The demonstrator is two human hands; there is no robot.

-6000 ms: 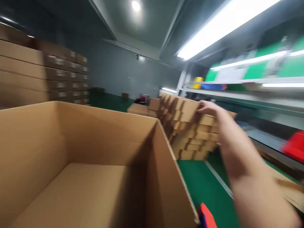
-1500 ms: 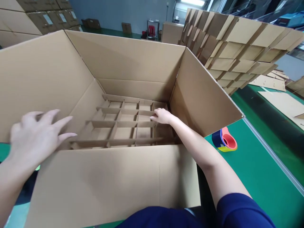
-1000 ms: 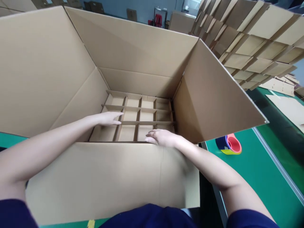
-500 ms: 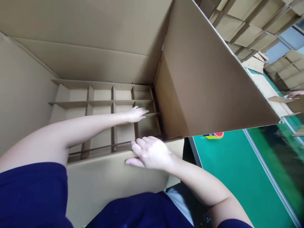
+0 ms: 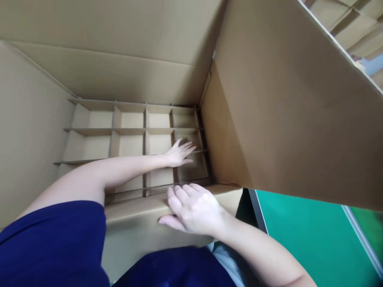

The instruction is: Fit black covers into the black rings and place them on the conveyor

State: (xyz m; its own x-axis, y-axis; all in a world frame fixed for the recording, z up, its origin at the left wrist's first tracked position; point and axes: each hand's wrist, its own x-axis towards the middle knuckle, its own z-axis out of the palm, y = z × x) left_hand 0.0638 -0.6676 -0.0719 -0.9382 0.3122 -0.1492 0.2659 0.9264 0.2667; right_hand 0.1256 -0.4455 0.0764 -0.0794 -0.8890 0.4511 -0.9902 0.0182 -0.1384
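Reaching: left hand [image 5: 178,154] stretched deep into the carton, fingers straight and spread, flat palm down, gripping nothing.
Divider grid: cardboard divider [image 5: 131,139] lies on the carton floor directly under the left hand; the fingertips rest on one of its cross strips, near the grid's right end.
Cells: square compartments run away from the left fingertips toward the far wall and off to the hand's left; the one just beyond the fingertips is in shadow.
Right hand: right hand [image 5: 193,207] sits nearer the body than the left, lying over the top edge of the near wall, fingers loosely extended and draped into the opening, thumb pressed on the wall's outer face; a light hold on that edge, nothing else in it.
Carton: large carton [image 5: 119,75] surrounds both hands; its near wall is under the right hand, its far wall stands well beyond the left fingertips.
Right flap: flap [image 5: 293,103] rises just to the right of both hands, tilted outward.
Sleeve: dark blue sleeve [image 5: 54,243] covers the left upper arm, behind the left hand.
Table: green surface [image 5: 299,235] lies to the right of the right forearm, outside the carton.
Stack: more folded dividers [image 5: 353,20] show past the flap, well apart from the hands.
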